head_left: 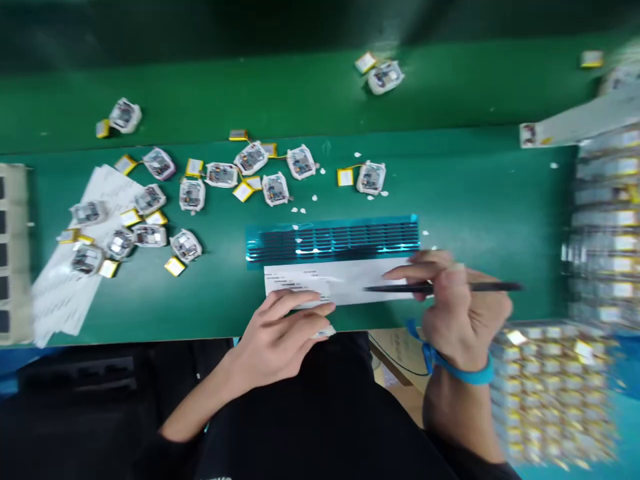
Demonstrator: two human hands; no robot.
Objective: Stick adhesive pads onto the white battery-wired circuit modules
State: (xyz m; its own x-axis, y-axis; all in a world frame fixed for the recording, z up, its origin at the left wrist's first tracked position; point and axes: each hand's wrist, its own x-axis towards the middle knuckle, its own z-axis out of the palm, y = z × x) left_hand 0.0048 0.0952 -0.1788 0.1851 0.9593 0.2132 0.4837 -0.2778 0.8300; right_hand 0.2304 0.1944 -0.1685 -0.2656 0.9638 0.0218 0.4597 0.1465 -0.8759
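Note:
My right hand (463,303) grips slim black tweezers (480,287) between thumb and fingers, their pointed tip facing left over a white label sheet (360,270). Small printed labels show on the sheet's left part. My left hand (283,333) rests at the sheet's lower left edge with fingers curled. A small pale piece (326,331) peeks out at its fingertips; the rest of it is hidden by the fingers. Just beyond the sheet lies a shiny blue film strip (333,240) with dark bars.
Several open watch-like casings (275,189) with circuit boards and wired batteries (345,177) are spread across the green table (465,193). More lie on printed sheets (65,287) at left. Clear trays (605,227) and a tray of battery units (555,393) stand at right.

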